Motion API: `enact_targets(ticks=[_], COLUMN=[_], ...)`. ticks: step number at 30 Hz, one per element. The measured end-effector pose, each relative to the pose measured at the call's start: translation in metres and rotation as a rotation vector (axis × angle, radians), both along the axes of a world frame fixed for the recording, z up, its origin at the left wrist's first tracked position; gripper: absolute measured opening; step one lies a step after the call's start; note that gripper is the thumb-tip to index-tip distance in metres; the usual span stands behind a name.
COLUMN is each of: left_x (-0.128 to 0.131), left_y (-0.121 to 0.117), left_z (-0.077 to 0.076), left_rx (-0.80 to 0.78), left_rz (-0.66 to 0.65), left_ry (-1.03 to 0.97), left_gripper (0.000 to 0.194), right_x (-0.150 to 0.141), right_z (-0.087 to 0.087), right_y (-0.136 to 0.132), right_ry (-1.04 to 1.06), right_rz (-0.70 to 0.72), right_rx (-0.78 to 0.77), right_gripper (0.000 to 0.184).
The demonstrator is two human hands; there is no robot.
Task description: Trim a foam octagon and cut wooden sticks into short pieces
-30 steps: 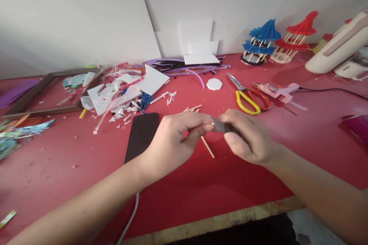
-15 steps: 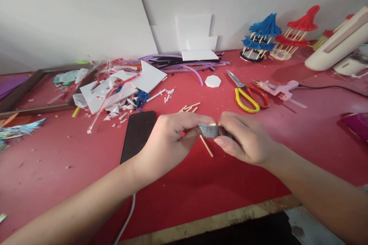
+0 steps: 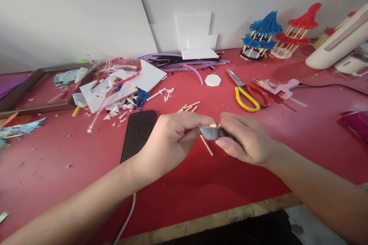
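Note:
In the head view my right hand [image 3: 247, 138] is closed around the dark handle of a small knife, whose grey blade [image 3: 209, 133] points left. My left hand [image 3: 172, 138] is closed just left of the blade, its fingers pinching a thin wooden stick [image 3: 213, 125]. The end of that stick shows along the blade's upper edge; the rest is hidden behind fingers and blade. A short cut stick [image 3: 206, 145] lies on the red table just below the blade. Behind my left hand several more short sticks [image 3: 189, 107] lie loose.
A black phone [image 3: 139, 132] with a white cable lies by my left wrist. Scissors [image 3: 247, 95], a pink glue gun [image 3: 280, 88] and a white octagon [image 3: 213, 80] lie beyond. Foam scraps [image 3: 123, 88] pile up left. Blue [image 3: 262, 36] and red [image 3: 299, 32] pavilion models stand back right.
Both hands keep nearly the same place. The knife blade has tilted slightly and sits a touch lower against the stick.

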State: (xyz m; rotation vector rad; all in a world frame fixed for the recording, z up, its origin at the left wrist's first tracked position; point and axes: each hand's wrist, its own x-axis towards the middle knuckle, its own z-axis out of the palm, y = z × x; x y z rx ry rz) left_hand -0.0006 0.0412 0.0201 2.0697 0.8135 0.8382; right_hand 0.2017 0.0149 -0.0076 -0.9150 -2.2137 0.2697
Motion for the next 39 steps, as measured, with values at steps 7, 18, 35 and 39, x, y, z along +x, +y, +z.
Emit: enact_targets(ticks=[7,18,35,39], left_x=[-0.001,0.000,0.001,0.003], left_y=[0.000,-0.001,-0.011,0.001], left_z=[-0.002,0.000,0.013,0.006], left_rx=[0.012,0.051,0.043,-0.088], left_rz=[-0.008,-0.006,-0.069,0.042], left_ry=[-0.006,0.006,0.012,0.015], left_gripper=[0.034,0.034,0.032,0.017], right_x=[0.000,0.002,0.036,0.028], right_z=[0.000,-0.002,0.001,-0.002], right_y=[0.000,0.001,0.015,0.020], right_ry=[0.012,0.030,0.229,-0.028], right_rz=[0.008,0.017,-0.453,-0.490], right_rx=[-0.028,-0.057,0.022,-0.052], right_gripper=[0.032,0.034,0.035,0.032])
